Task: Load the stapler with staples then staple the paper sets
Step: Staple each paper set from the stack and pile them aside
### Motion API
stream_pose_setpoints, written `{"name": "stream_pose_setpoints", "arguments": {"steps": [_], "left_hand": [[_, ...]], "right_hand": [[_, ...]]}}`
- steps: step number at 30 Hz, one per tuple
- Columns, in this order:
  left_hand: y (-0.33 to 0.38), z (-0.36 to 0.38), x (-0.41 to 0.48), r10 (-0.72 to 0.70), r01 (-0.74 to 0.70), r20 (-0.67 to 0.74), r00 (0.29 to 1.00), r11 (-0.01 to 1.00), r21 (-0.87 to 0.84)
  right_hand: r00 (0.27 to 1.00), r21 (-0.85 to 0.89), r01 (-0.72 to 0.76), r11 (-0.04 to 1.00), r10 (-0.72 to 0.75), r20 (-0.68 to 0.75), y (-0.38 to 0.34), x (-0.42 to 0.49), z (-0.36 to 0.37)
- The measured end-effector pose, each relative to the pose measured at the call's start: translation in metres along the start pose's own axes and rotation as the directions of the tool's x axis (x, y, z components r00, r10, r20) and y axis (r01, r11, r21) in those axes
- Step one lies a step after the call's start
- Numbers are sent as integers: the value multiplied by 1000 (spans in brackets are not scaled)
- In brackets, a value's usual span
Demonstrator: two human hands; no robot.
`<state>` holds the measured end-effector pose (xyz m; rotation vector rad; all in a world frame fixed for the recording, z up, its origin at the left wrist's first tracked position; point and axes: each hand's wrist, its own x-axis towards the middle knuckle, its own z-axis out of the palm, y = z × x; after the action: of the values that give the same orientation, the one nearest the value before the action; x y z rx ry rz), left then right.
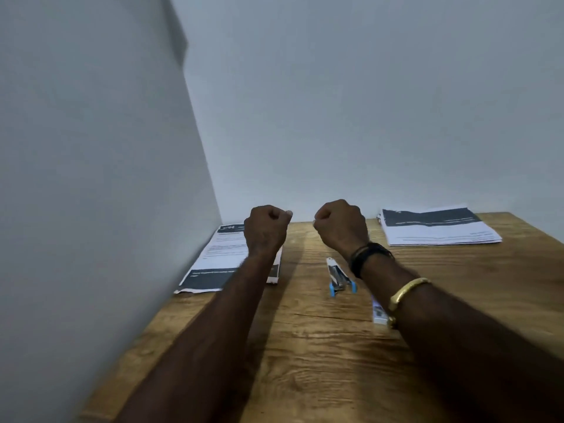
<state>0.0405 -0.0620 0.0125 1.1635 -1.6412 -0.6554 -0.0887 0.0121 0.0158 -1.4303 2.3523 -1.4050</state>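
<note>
At ten o'clock a paper set (227, 257) lies by the wall (91, 148), my left hand (267, 227) clenched empty above it. My right hand (340, 225), at twelve, is a bare fist too. The stapler (338, 277) lies under its wrist, staple box (379, 312) at its five o'clock, second paper set (436, 228) at two

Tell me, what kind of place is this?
Probably a desk corner for paperwork, at home or in an office: a wooden table against plain walls, a left paper stack, a right paper stack, and a stapler.
</note>
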Motion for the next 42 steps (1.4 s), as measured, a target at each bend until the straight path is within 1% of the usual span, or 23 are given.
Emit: {"name": "stream_pose_setpoints", "arguments": {"steps": [3, 6, 9, 13, 17, 19, 24, 28, 31, 33, 35, 37, 39, 42], "left_hand": [[-24, -19, 4, -47, 48, -10, 999, 998, 51], [-47, -36, 11, -90, 95, -33, 995, 975, 199], [-66, -53, 16, -158, 151, -7, 987, 929, 337], [-93, -63, 18, -177, 134, 46, 983, 866, 481], [-101, -57, 22, -163, 108, 58, 985, 844, 525], [-101, -55, 22, -146, 99, 47, 988, 841, 532], [-103, -53, 22, -133, 90, 41, 990, 835, 542], [-103, -53, 21, -140, 97, 41, 989, 842, 530], [-102, -53, 19, -135, 95, 40, 990, 850, 518], [-102, -52, 18, -132, 102, 30, 991, 873, 477], [-101, -52, 18, -126, 108, 17, 992, 910, 400], [-99, -51, 18, -108, 108, -18, 994, 941, 322], [-96, -52, 17, -93, 106, -63, 994, 956, 273], [-92, -54, 16, -94, 118, -111, 989, 966, 230]], "right_hand": [[998, -28, 14, 1000, -13, 57, -16, -8, 28], [993, -103, -2, 995, 14, 114, -27, -9, 55], [981, -188, -23, 982, 58, 183, -32, -7, 73], [968, -286, -49, 957, 117, 223, -31, -3, 93], [961, -331, -84, 940, 165, 223, -34, 3, 108], [953, -303, -131, 944, 203, 224, -37, 7, 112], [938, -152, -251, 956, 279, 205, -38, 14, 114], [945, -103, -268, 958, 282, 164, -38, 16, 116], [944, -70, -275, 959, 283, 171, -35, 18, 117], [950, -38, -244, 969, 247, 193, -32, 19, 117], [955, 14, -234, 972, 227, 189, -29, 20, 114], [949, 85, -285, 955, 269, 166, -27, 23, 109], [933, 190, -346, 919, 316, 170, -22, 27, 102], [938, 294, -343, 892, 308, 159, -14, 32, 89]]}}
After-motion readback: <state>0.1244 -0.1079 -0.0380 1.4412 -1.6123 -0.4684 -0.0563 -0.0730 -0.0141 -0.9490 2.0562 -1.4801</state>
